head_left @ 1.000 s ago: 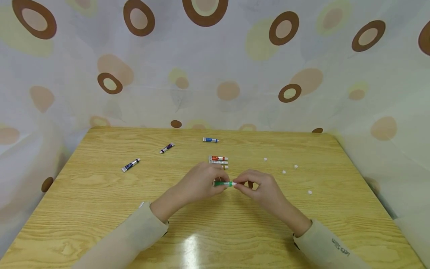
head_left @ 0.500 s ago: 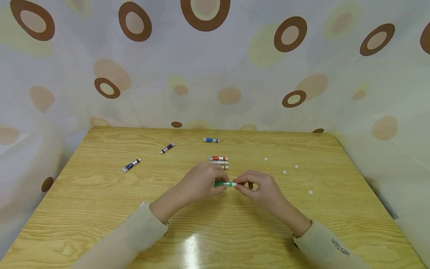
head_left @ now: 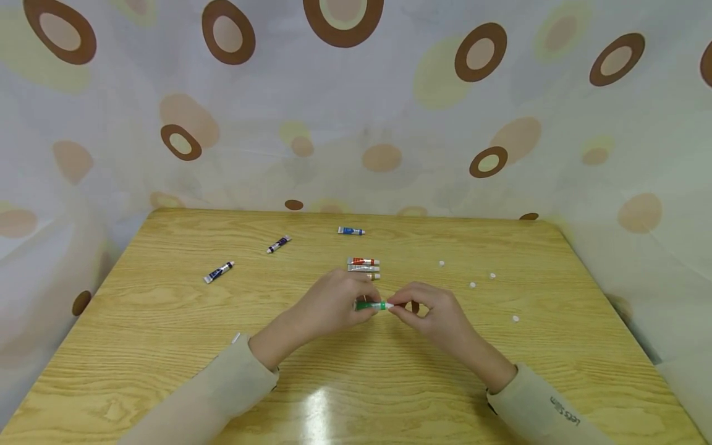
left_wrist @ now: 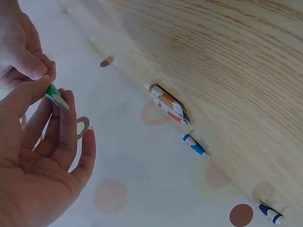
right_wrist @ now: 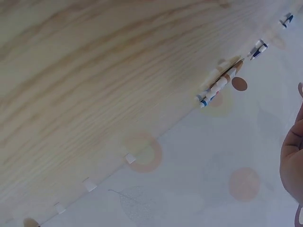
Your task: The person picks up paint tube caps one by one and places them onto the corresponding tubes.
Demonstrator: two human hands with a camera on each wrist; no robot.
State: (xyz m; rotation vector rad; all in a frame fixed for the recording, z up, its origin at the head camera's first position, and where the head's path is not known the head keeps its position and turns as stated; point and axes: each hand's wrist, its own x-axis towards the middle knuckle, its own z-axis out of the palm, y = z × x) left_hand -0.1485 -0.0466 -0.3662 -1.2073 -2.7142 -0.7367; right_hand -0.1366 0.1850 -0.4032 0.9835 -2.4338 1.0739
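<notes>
Over the middle of the table, my left hand (head_left: 334, 303) pinches a small green paint tube (head_left: 369, 305) between thumb and fingers. The thumb and index finger of my right hand (head_left: 431, 309) pinch the tube's white cap (head_left: 390, 305) end. In the left wrist view the green tube (left_wrist: 57, 98) shows its flat tail, while the right hand's fingers hide the cap. Only part of my right hand (right_wrist: 292, 161) shows at the edge of the right wrist view. Just beyond the left hand lie a red tube (head_left: 363, 262), a silver tube (head_left: 363, 269) and a partly hidden brownish tube (head_left: 376, 277).
A blue tube (head_left: 351, 231) lies farther back, with a purple tube (head_left: 279, 245) and a dark blue tube (head_left: 219, 272) to the left. Several small white caps, one (head_left: 515, 319) nearest, are scattered at right. A patterned curtain (head_left: 334, 93) stands behind the wooden table (head_left: 139, 327).
Both hands keep their hold on the green tube and its cap end in nearly the same place. The head view shifts very slightly.
</notes>
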